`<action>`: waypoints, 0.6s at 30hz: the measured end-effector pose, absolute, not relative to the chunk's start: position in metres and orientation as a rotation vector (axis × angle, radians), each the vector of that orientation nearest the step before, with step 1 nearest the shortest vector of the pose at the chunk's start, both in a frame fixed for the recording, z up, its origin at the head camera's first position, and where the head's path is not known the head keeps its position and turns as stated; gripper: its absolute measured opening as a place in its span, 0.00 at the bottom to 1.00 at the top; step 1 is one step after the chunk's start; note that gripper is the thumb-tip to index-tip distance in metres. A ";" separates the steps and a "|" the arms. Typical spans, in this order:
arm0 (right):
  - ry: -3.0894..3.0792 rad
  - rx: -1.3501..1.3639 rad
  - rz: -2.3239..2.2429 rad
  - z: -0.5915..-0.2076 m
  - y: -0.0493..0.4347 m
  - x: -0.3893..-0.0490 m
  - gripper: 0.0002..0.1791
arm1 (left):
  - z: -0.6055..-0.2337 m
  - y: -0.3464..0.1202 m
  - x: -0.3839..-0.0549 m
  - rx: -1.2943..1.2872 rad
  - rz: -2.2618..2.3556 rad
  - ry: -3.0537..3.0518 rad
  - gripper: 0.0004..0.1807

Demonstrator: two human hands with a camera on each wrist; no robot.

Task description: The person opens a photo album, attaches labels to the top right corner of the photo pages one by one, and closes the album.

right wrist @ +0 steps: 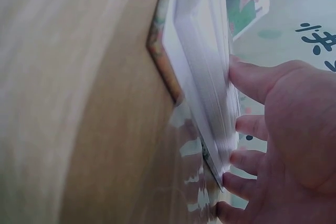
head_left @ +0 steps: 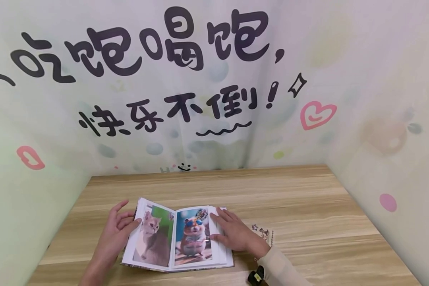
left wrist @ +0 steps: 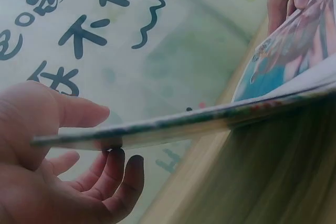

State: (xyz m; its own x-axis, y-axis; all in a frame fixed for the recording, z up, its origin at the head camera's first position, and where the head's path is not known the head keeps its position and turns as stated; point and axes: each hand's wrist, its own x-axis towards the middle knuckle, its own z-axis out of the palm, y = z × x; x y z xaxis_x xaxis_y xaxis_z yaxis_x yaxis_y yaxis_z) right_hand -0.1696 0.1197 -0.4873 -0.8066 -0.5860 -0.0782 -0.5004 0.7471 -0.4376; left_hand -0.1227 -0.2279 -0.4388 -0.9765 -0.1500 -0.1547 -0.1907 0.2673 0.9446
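Observation:
A photo album (head_left: 130,254) lies spread on the wooden table, its left side raised at a slant. Its left page shows a cat picture (head_left: 153,238), its right page a hamster in sunglasses (head_left: 194,238). My left hand (head_left: 116,230) holds the left edge; in the left wrist view the thumb (left wrist: 86,113) is on the page side and the curled fingers (left wrist: 118,182) are under the cover. My right hand (head_left: 237,234) rests with extended fingers on the right page's outer edge. The right wrist view shows its fingertips along the thick stack of pages (right wrist: 202,61).
Right of the album, partly behind my right wrist, lies a clear sticker sheet (head_left: 264,233) with small printed figures. A black device (head_left: 256,275) sits by the right sleeve (head_left: 280,266). The wooden table (head_left: 289,190) meets printed cloth walls (head_left: 214,147) at the back and sides.

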 end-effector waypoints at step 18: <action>2.730 -0.845 -0.601 -0.488 0.119 -0.170 0.40 | -0.426 -0.193 -0.127 -0.171 1.954 2.441 0.41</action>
State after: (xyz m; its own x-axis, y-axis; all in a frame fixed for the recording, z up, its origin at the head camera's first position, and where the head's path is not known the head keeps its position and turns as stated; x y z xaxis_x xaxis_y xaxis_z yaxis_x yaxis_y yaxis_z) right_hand -0.1697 0.1195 -0.4876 -0.8103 -0.5794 -0.0876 -0.4891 0.7512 -0.4433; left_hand -0.1271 -0.1926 -0.4264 -0.9940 -0.0783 -0.0763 -0.0916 0.2154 0.9722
